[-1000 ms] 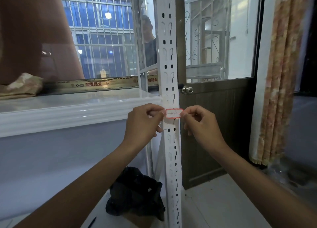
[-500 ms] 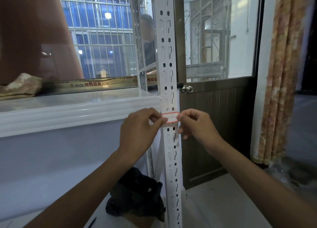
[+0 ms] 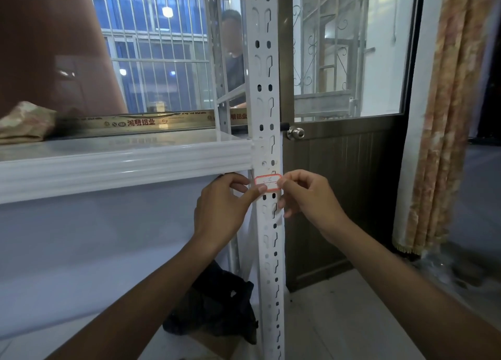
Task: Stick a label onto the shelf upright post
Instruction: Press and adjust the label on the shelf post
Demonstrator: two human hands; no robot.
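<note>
The red-bordered label [image 3: 267,183] lies across the white post [image 3: 267,88], just under the shelf [image 3: 122,164]. Fingertips cover its ends, and its writing is too faint to read. The left hand [image 3: 219,210] and right hand [image 3: 309,199] each pinch one end with curled fingers. A black bag [image 3: 217,305] sits on the floor, partly hidden behind the post and left forearm.

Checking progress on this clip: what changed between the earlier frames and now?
The left hand and right hand carried the label slightly down and leftward, so it now lies centred across the upright post, just below the shelf beam. Nothing was released: both still pinch its ends. Post and shelf stayed put.
</note>
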